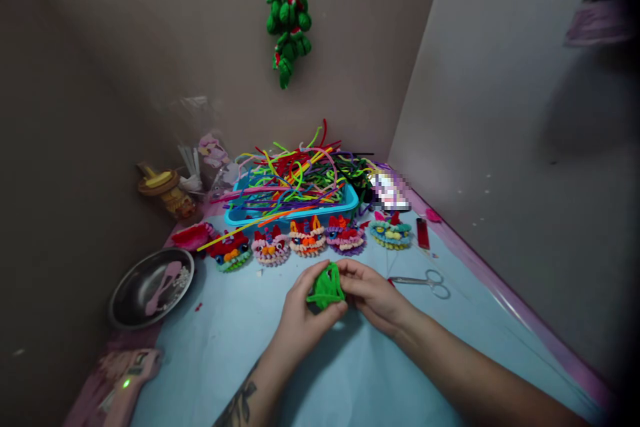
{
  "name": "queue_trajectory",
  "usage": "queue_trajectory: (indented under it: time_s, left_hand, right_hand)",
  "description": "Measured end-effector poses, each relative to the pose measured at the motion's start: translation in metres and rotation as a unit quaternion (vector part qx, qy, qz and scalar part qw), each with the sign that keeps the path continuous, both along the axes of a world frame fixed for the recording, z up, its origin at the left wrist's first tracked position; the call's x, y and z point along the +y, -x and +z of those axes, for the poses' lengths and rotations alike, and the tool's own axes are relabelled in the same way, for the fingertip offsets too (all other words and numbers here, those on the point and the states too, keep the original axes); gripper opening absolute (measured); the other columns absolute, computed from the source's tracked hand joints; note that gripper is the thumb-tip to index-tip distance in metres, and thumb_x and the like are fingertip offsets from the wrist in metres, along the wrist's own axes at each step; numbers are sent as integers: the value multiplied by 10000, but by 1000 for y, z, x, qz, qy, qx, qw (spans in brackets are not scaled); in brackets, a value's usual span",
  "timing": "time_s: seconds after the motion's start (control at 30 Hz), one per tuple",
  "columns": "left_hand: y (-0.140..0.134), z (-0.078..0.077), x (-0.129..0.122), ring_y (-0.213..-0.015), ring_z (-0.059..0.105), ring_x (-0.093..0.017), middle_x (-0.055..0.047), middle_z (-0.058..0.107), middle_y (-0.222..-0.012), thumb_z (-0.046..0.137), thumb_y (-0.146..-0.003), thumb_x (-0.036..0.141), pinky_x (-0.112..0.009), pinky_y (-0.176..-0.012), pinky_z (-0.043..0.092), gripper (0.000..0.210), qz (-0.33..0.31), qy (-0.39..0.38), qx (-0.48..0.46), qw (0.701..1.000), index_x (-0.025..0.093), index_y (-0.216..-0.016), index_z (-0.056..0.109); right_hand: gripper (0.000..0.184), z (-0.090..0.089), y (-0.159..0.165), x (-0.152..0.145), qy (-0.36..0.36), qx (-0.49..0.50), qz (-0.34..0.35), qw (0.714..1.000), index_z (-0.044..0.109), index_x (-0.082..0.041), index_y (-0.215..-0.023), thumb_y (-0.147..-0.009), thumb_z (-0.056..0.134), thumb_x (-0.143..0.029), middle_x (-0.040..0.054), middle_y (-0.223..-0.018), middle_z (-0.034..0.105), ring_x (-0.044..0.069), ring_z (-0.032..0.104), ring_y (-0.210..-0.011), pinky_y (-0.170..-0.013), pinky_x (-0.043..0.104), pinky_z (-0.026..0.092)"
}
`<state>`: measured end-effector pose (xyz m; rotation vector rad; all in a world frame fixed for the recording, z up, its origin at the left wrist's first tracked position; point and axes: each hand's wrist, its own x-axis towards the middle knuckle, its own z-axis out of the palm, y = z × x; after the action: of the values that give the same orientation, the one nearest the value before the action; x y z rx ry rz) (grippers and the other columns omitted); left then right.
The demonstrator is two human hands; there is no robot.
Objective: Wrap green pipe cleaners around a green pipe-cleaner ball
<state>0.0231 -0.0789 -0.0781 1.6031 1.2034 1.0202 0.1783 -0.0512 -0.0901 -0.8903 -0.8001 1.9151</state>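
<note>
A bright green piece (327,288) of bent pipe cleaner is held up between both hands above the blue table cover. My left hand (303,303) curls round its left and lower side, the thumb pressed along the bottom edge. At its right side the fingers of my right hand (370,290) pinch it; their tips are partly hidden behind the green piece. Just beyond the hands stands a row of small lion-head figures made of pipe cleaner, among them an orange and white one (307,238) and a purple and red one (346,237).
A blue basket (293,213) heaped with coloured pipe cleaners stands at the back. Scissors (423,281) and a red lighter (423,233) lie on the right. A metal bowl (127,293) and a pink device (133,380) are on the left. Green knotted figures (289,20) hang above.
</note>
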Motion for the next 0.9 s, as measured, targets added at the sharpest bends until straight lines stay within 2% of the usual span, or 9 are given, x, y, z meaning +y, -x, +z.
queue_trajectory:
  time_s: [0.17, 0.33, 0.5, 0.77, 0.83, 0.9]
  left_hand:
    - [0, 0, 0, -1185, 525, -271, -124, 544, -1290, 699, -737, 298, -409, -991, 431, 592, -22, -24, 19, 999, 199, -1288, 506]
    - [1, -3, -1, -1225, 489, -266, -118, 517, -1305, 694, -760, 310, -435, -1033, 391, 594, -42, -76, 46, 995, 244, -1307, 473]
    - [2, -6, -5, -1301, 413, -270, -122, 405, -1395, 678, -783, 281, -445, -1034, 391, 545, -69, -120, 56, 989, 290, -1278, 450]
    - [1, -7, -5, -1293, 427, -260, -113, 358, -1403, 651, -805, 247, -429, -1038, 391, 471, -96, -141, 73, 983, 317, -1241, 487]
    - [1, -8, -4, -1280, 439, -264, -117, 374, -1384, 654, -801, 256, -428, -1014, 414, 437, -82, -132, 70, 985, 303, -1210, 509]
    - [1, -8, -3, -1258, 457, -269, -126, 397, -1360, 655, -797, 271, -433, -979, 440, 399, -42, -124, 63, 989, 281, -1174, 524]
  right_hand:
    - [340, 0, 2, 0, 39, -17, -22, 999, 625, -155, -660, -555, 831, -404, -40, -559, 559, 86, 474, -509, -506, 219, 312]
    - [334, 4, 3, 0, 29, -28, -11, 999, 622, -140, -618, -548, 824, -396, -36, -534, 549, 83, 462, -501, -499, 217, 304]
    - [313, 8, 3, -1, 32, -52, -18, 998, 593, -141, -569, -553, 808, -368, -50, -493, 512, 73, 440, -473, -475, 209, 290]
    - [254, 8, 4, -2, 3, -80, -9, 997, 638, -135, -613, -597, 755, -360, -27, -530, 548, 89, 466, -509, -505, 219, 314]
    - [275, 6, 4, -1, -8, -89, -3, 996, 630, -141, -643, -635, 733, -395, -29, -545, 535, 91, 458, -517, -506, 222, 309]
    - [289, 3, 4, 0, -24, -106, -25, 994, 629, -158, -741, -684, 697, -433, -38, -580, 517, 91, 437, -520, -496, 222, 296]
